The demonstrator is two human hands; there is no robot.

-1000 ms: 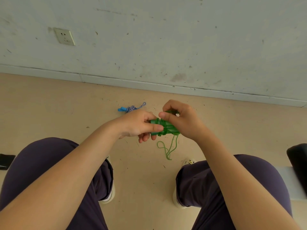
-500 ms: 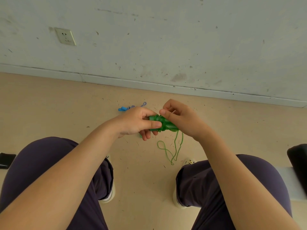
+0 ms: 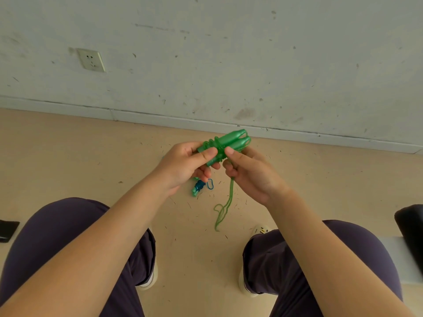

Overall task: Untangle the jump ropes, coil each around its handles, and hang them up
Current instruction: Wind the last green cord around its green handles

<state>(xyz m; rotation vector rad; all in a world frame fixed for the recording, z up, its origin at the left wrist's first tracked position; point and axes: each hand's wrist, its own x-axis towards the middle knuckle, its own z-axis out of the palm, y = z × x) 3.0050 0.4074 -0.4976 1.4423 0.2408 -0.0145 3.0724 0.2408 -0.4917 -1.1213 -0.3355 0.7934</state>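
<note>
Two green jump-rope handles [image 3: 231, 139] lie side by side in front of me, their tips pointing up and right toward the wall, with green rope wound around their middle. My left hand [image 3: 185, 164] grips the lower ends of the handles between thumb and fingers. My right hand [image 3: 249, 172] pinches the green rope [image 3: 225, 202] beside the coil; a loose loop of it hangs down toward the floor. A second jump rope [image 3: 201, 186], blue and coiled, lies on the floor just below my left hand.
I sit with both knees apart over a beige floor [image 3: 68, 156] strewn with small specks. A grey wall with a white socket [image 3: 91, 60] stands ahead. A black object [image 3: 8, 229] lies at the left edge, another dark one [image 3: 409, 227] at the right.
The handles have tilted up, their tips now pointing toward the wall. The hanging loop of green rope is shorter. The view shifted, so the blue rope now shows below my left hand.
</note>
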